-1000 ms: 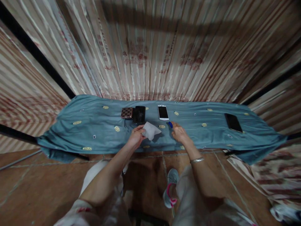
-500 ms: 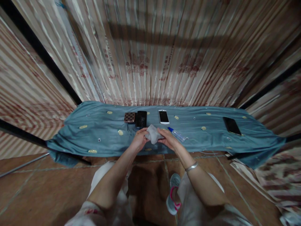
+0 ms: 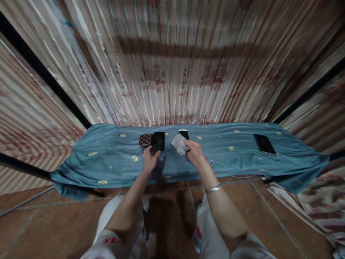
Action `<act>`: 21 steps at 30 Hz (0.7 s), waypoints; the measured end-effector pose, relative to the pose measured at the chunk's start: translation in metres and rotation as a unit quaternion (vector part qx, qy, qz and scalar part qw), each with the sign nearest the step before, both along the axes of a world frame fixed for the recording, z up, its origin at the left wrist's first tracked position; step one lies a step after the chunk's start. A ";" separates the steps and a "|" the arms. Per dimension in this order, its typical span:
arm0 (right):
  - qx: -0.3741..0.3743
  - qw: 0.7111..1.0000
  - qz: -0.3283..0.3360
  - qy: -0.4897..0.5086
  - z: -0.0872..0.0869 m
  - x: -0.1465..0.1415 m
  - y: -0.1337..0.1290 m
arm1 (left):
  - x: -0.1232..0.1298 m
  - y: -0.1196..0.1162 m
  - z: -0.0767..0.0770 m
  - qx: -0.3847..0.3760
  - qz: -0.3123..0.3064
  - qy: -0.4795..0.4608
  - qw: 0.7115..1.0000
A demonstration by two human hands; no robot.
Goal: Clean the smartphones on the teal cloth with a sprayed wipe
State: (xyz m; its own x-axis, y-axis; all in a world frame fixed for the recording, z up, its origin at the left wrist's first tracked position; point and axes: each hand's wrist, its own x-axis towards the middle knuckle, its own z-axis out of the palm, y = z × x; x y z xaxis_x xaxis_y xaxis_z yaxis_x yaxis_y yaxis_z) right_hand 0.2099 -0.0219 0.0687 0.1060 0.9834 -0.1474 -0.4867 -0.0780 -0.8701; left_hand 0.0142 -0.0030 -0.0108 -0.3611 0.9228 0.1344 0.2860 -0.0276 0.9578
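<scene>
A pale grey cloth (image 3: pixel 179 144) hangs from my right hand (image 3: pixel 194 151), pinched between thumb and fingers. Behind it, the white phone (image 3: pixel 184 133) is partly covered from view. Thumb and fingers apart, my left hand (image 3: pixel 150 157) is at the near edge of a black phone (image 3: pixel 159 141) with a marked, shiny face; whether the fingertips touch it I cannot tell. Left of that phone lies a small brown checkered case (image 3: pixel 145 140), right beside it.
A blue patterned cloth (image 3: pixel 237 162) covers the low bench. Farther right lies a dark tablet-like device (image 3: pixel 264 144). Striped curtains (image 3: pixel 167 90) close off the back, dark poles (image 3: pixel 61 95) stand at the sides, and brown tiles (image 3: pixel 172 216) make the floor.
My left hand has let go of the grey cloth and moved left to the black phone. The cloth now hangs from my right hand alone. The blue-capped bottle is no longer visible.
</scene>
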 end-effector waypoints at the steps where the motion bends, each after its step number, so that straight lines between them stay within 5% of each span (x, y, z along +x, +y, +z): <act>1: 0.002 1.000 -0.002 0.007 0.001 0.000 0.000 | -0.001 0.003 -0.004 -0.014 0.015 0.045 0.999; 7: 0.015 1.000 0.010 0.022 0.002 0.006 -0.005 | 0.007 0.009 -0.016 -0.038 0.010 0.194 0.980; 21: 0.009 1.000 -0.006 0.010 0.001 0.011 -0.005 | 0.024 0.014 -0.018 -0.050 0.073 0.285 0.955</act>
